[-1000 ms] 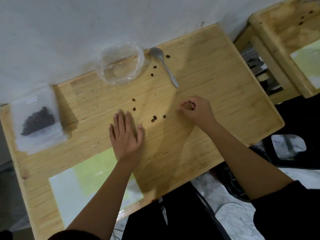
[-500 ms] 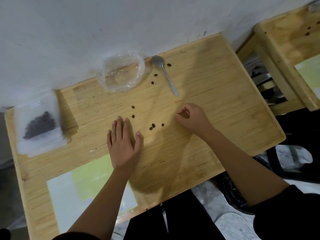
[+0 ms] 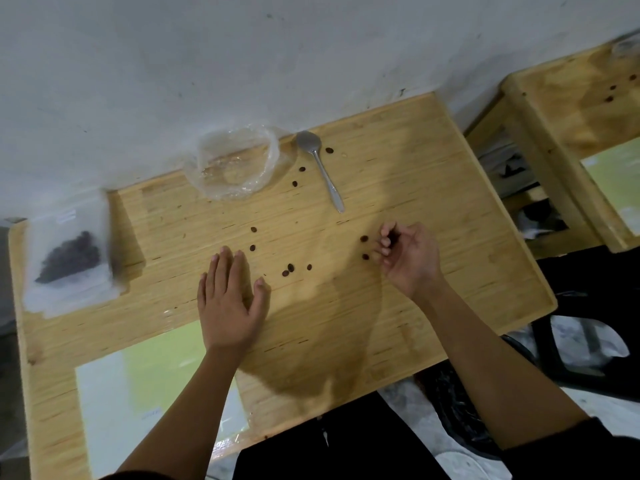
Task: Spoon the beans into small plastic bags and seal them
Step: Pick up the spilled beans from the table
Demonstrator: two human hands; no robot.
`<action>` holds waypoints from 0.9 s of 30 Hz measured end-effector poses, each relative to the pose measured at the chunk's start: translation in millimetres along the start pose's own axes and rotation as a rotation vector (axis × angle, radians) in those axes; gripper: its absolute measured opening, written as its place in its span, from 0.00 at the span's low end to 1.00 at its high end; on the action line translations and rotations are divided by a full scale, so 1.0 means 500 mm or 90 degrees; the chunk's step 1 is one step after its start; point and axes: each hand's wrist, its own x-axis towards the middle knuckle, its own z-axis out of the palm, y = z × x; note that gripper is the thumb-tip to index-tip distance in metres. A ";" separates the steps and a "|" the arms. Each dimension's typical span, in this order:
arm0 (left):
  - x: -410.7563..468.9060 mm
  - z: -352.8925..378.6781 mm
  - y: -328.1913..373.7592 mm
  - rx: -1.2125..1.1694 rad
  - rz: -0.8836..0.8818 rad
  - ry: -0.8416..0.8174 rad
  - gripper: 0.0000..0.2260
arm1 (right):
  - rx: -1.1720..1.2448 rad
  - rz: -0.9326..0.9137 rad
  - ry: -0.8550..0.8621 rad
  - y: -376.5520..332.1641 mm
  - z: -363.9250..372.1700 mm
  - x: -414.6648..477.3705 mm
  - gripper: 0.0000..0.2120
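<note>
Bagged beans [image 3: 69, 256] blurred, right hand [image 3: 410, 259] contents unclear

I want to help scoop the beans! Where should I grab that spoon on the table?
Grab the spoon by its thin handle, probably from the near side: the handle's tip points toward the person, while the bowl lies far off by the wall, beside the clear plastic bag. It lies flat on the wooden table, so pinch the handle's two edges from above.
</note>
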 end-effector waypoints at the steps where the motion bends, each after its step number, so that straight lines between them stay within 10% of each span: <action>1: 0.000 0.000 0.001 0.000 0.000 0.002 0.29 | -0.026 0.002 0.021 -0.004 -0.003 0.002 0.12; 7: 0.001 0.002 0.002 0.008 0.006 0.019 0.29 | -0.618 -0.172 0.093 -0.013 -0.029 0.020 0.08; 20: 0.003 0.003 0.000 0.006 0.003 0.026 0.29 | -0.824 -0.244 0.058 -0.004 -0.021 0.066 0.05; 27: 0.004 0.003 0.002 -0.003 -0.001 0.023 0.29 | -0.336 -0.034 0.093 -0.037 -0.004 0.043 0.10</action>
